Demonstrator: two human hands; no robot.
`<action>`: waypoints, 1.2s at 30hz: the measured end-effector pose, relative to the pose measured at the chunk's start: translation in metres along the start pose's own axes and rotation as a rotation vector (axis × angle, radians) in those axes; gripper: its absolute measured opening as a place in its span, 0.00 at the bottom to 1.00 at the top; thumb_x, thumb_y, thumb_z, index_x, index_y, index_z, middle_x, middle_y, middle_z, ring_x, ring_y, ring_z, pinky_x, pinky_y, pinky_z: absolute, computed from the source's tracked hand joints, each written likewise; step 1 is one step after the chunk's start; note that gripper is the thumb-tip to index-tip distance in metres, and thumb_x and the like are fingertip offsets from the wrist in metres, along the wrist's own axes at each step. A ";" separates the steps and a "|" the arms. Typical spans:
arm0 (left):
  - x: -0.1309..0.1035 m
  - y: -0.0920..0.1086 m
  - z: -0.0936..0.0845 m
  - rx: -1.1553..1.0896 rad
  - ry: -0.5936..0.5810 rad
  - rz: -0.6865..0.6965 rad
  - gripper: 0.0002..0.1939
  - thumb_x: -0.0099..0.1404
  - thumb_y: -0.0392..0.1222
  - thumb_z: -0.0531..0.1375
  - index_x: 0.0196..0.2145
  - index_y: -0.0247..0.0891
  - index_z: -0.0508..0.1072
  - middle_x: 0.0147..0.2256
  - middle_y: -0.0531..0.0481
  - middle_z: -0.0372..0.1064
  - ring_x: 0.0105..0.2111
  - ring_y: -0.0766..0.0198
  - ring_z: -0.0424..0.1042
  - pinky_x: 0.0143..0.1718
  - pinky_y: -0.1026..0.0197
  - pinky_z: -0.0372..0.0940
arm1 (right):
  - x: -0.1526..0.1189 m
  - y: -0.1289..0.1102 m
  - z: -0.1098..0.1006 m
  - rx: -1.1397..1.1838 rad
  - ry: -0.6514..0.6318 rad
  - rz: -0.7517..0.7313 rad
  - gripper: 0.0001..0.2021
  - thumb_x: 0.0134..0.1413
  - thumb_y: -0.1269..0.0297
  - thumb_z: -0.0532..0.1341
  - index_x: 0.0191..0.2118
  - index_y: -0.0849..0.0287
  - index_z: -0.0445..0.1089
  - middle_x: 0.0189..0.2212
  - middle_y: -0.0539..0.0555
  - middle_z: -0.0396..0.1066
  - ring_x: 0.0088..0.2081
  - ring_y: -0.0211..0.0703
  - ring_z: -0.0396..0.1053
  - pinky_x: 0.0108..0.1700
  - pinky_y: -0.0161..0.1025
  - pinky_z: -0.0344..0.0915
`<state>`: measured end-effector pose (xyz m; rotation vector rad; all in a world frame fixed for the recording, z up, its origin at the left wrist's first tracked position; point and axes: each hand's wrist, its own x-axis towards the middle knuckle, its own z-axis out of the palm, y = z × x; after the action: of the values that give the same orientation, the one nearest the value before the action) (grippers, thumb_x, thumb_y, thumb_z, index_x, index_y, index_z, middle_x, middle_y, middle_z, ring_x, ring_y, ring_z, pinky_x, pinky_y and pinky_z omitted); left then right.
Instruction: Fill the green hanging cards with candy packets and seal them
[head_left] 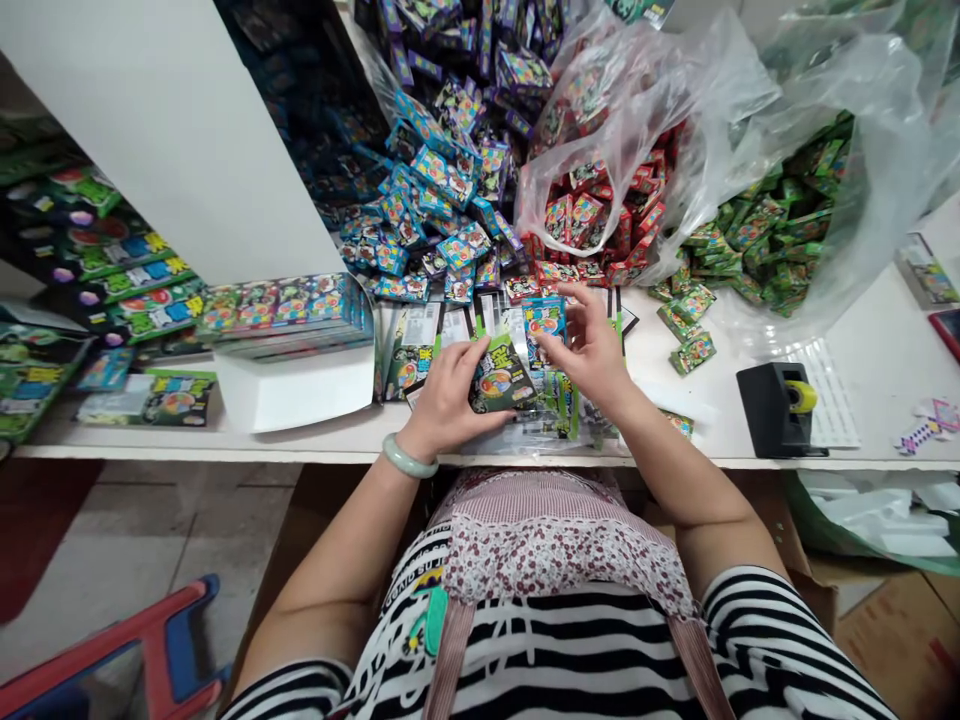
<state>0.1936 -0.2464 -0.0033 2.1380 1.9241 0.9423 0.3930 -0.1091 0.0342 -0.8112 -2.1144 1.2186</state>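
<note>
My left hand (448, 398), with a pale green bangle at the wrist, grips a black and green printed packet (504, 382) between thumb and fingers. Just right of it, my right hand (598, 350) pinches a small blue box (543, 322) with a colourful print by its right side. Both are held close together above the front of the table. Beneath them lie several clear plastic sleeves with green and black prints (556, 405), partly hidden by the hands. Another black and green packet (409, 365) lies left of my left hand.
Piles of small blue boxes (442, 180), purple boxes (480, 100), red boxes (585, 215) and green boxes (772, 230) spread behind, the red and green ones in clear bags. A white carton (315, 385) holding stacked printed packs stands left. A black tape dispenser (772, 410) stands right.
</note>
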 end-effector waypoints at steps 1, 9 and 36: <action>0.000 0.000 0.000 -0.003 0.004 -0.005 0.52 0.55 0.62 0.68 0.69 0.42 0.50 0.56 0.38 0.61 0.55 0.44 0.64 0.59 0.41 0.62 | -0.002 -0.001 0.003 0.000 0.033 0.007 0.24 0.61 0.56 0.61 0.59 0.48 0.54 0.37 0.49 0.66 0.29 0.38 0.65 0.31 0.39 0.65; -0.004 0.005 0.003 -0.001 -0.005 -0.016 0.52 0.54 0.62 0.69 0.68 0.42 0.52 0.54 0.37 0.63 0.54 0.44 0.66 0.57 0.41 0.63 | -0.006 -0.015 -0.007 -0.047 -0.130 0.103 0.14 0.58 0.58 0.61 0.48 0.52 0.62 0.26 0.44 0.61 0.24 0.34 0.59 0.29 0.37 0.57; 0.006 0.055 0.013 -0.579 0.244 -0.317 0.19 0.68 0.49 0.59 0.54 0.44 0.62 0.45 0.45 0.70 0.45 0.58 0.74 0.46 0.52 0.73 | -0.016 -0.031 -0.009 -0.373 -0.110 -0.209 0.07 0.65 0.62 0.56 0.42 0.51 0.71 0.45 0.55 0.70 0.51 0.51 0.67 0.56 0.53 0.63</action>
<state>0.2474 -0.2470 0.0145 1.4062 1.7200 1.5080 0.4035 -0.1286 0.0630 -0.6649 -2.4881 0.7877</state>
